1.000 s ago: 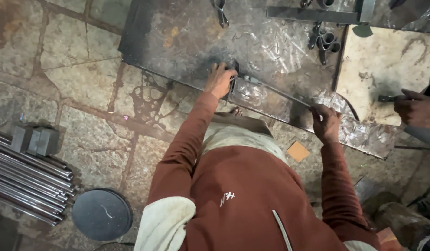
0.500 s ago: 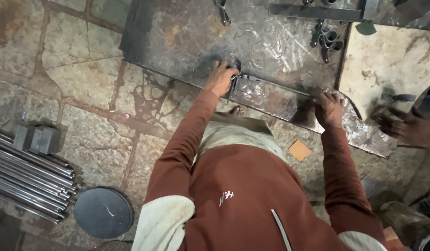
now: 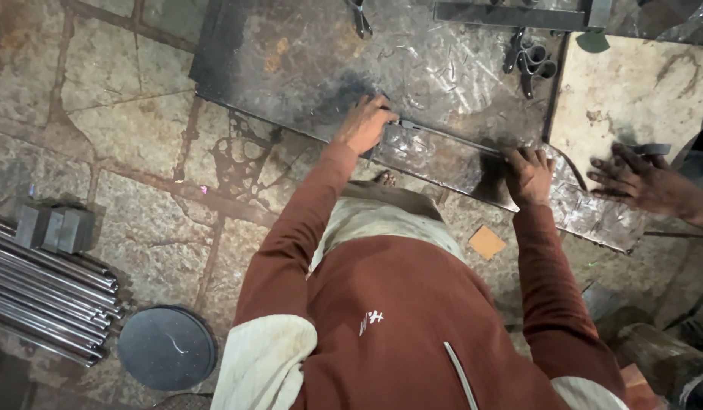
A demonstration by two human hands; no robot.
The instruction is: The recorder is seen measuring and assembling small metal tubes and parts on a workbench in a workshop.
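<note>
Pressing a thin metal rod (image 3: 450, 137) flat on the steel plate (image 3: 306, 61), we grip one end with our left hand (image 3: 364, 124) and the other with our right hand (image 3: 530, 173), judging it stiff, light and best held near both ends.

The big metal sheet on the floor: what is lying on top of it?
On the metal sheet lies a thin metal rod, pinned by the left hand and right hand. Scroll-shaped pieces sit near the far edge. Both hands hide the rod's ends.
</note>
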